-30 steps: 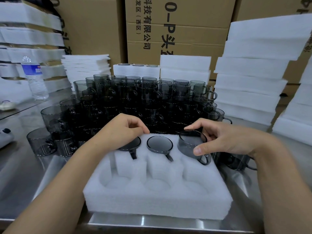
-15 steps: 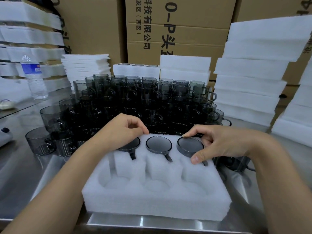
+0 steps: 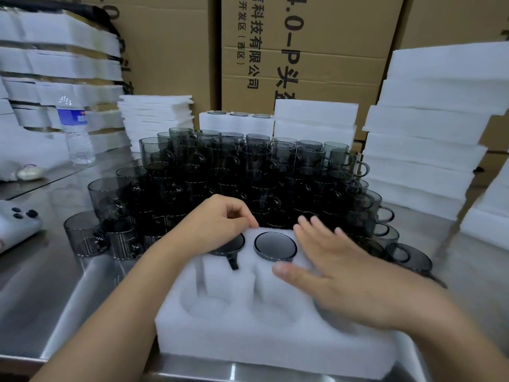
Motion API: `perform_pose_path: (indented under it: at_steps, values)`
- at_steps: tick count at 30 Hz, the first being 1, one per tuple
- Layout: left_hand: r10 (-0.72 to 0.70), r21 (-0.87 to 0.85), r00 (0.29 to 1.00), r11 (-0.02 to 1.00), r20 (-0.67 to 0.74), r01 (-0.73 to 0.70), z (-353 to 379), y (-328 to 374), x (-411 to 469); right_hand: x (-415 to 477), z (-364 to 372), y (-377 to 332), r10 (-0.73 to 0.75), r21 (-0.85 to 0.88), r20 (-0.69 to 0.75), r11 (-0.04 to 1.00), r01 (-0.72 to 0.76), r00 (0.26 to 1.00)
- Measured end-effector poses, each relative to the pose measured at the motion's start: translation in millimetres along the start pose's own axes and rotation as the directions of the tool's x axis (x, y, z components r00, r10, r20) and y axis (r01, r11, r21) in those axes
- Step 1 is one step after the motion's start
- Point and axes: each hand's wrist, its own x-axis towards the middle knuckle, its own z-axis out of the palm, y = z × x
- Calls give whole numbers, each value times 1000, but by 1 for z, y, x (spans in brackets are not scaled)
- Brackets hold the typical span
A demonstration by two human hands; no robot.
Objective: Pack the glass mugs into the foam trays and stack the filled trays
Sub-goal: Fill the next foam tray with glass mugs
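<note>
Head view, packing station. Cardboard boxes point(image 3: 316, 51) form the back wall. The steel desk point(image 3: 41, 285) carries everything below.

Spare foam stacks point(image 3: 427, 133) rise at the right, with more at the left and rear. One rear tray point(image 3: 237, 122) shows dark rims in its top and is judged already filled.

The mug pile point(image 3: 248, 175), smoked glass stacked several tiers high, fills the middle of the desk just behind the work. It is the bulk of what remains to be packed.

The foam tray point(image 3: 275, 346) in hand lies at the desk's near edge, with two rows of round wells.

The right hand point(image 3: 344, 277) lies over the far-right well. Its grip is spread, with straight, motion-blurred fingers, and pinches nothing. Whether a mug sits beneath it is hidden.

The left hand point(image 3: 220, 224) lies on the far-left well with its grip curled. Whether the fingers pinch the mug there or merely rest on it cannot be told.

The middle mug point(image 3: 275, 246) is seated base-up in the far row. The left mug point(image 3: 232, 248) beside it is partly covered by the left hand, its handle pointing toward the near row.

The near wells point(image 3: 205, 307) are empty where visible.

Judgement: this tray is under half filled and not ready for stacking.

A water bottle point(image 3: 75, 128) stands at the far left.
</note>
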Motion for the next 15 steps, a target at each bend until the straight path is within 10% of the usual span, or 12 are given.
perform_pose_path:
  at_steps: [15]
  values:
    - [15,-8,1000,1000,5,-15,0,2,-2,-7,15,-9,37,-30,-29,999,-38,999]
